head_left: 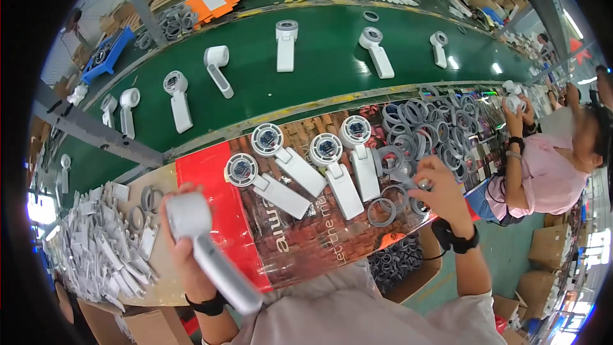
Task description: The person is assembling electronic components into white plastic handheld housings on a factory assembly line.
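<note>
A white handheld fan with a round head and a grey-sided handle is gripped in my left hand, raised at the left of the bench. My fingers wrap behind its head. Over the bench's right part, my right hand has its fingers pinched together beside loose grey rings; a small shiny spot shows at the fingertips, but what they hold is unclear. Between my hands several white fans lie with their round, open-faced heads away from me and dark circuit parts showing inside.
Grey rings are heaped at the right, white plastic parts at the left. Beyond the bench runs a green conveyor carrying spaced fans. A metal post crosses at left. A co-worker in pink sits at right. Below is a carton of rings.
</note>
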Demonstrator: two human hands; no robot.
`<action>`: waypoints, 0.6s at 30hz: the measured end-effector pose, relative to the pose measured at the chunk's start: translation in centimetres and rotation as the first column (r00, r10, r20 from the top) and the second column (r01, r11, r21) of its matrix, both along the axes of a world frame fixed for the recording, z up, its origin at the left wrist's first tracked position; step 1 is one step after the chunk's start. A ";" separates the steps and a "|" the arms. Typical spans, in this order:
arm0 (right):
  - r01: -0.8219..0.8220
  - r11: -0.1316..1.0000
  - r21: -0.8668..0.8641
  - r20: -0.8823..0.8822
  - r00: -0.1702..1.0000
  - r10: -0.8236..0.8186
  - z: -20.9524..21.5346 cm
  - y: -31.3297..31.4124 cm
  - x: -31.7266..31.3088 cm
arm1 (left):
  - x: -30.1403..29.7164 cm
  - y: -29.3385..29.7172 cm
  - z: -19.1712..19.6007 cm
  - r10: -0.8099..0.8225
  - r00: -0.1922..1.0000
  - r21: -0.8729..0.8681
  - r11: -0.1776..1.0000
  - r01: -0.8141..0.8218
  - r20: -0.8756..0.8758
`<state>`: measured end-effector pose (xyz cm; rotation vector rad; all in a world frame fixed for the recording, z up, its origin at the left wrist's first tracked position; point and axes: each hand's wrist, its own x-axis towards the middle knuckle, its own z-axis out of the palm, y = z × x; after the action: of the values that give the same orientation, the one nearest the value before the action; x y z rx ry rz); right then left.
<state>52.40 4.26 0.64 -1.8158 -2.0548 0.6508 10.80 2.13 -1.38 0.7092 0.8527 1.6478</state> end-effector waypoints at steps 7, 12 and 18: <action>-0.414 0.904 -0.110 -0.958 -0.197 -0.207 3.9 -4.3 -12.5 | 5.3 -2.2 2.0 -0.116 0.643 0.024 0.979 0.204 -0.757; -0.279 0.946 0.163 -0.983 -0.126 0.132 1.3 -5.0 -20.0 | 6.1 -3.1 1.8 0.051 0.921 0.011 0.999 -0.050 -0.385; -0.346 0.934 0.084 -0.986 0.108 0.129 2.4 -4.7 -20.8 | 2.7 -4.8 2.1 -0.080 0.846 -0.084 0.996 0.041 -0.528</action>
<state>31.64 -0.43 3.09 -0.5339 -1.2378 1.6158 13.54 -2.66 0.76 1.1617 1.2581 1.3680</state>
